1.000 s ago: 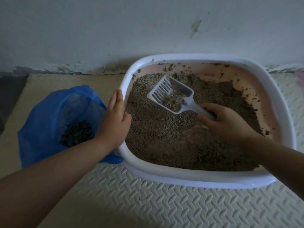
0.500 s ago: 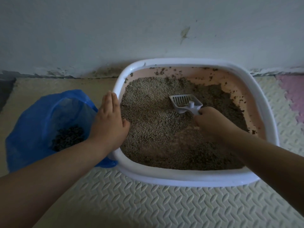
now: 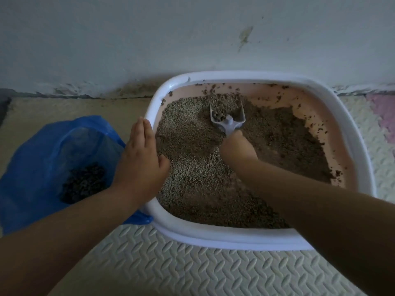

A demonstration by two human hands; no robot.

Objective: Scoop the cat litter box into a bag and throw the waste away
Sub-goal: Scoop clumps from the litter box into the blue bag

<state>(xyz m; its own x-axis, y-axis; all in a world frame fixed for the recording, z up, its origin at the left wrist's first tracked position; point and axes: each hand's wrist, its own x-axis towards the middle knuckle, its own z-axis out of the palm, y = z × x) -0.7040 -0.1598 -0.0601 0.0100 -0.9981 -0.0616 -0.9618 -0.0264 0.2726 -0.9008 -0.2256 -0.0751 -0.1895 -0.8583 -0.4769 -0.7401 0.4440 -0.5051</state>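
Observation:
A white-rimmed, pink-lined litter box (image 3: 224, 237) full of brown-grey litter (image 3: 198, 167) stands against the wall. My right hand (image 3: 238, 147) grips the handle of a pale slotted scoop (image 3: 227, 121), whose blade is dug into the litter near the far side and holds a clump. My left hand (image 3: 141, 161) rests flat on the box's left rim, fingers straight. To the left sits an open blue bag (image 3: 42, 150) with dark scooped waste (image 3: 85, 183) inside.
The wall (image 3: 192, 39) runs right behind the box, with a dirty base strip. A cream textured foam mat (image 3: 192, 272) covers the floor in front. A pink mat tile (image 3: 382, 112) lies at the far right.
The scoop went from lifted over the left part of the litter to pushed down into the litter toward the far wall. My right hand moved forward with it. My left hand stayed on the rim.

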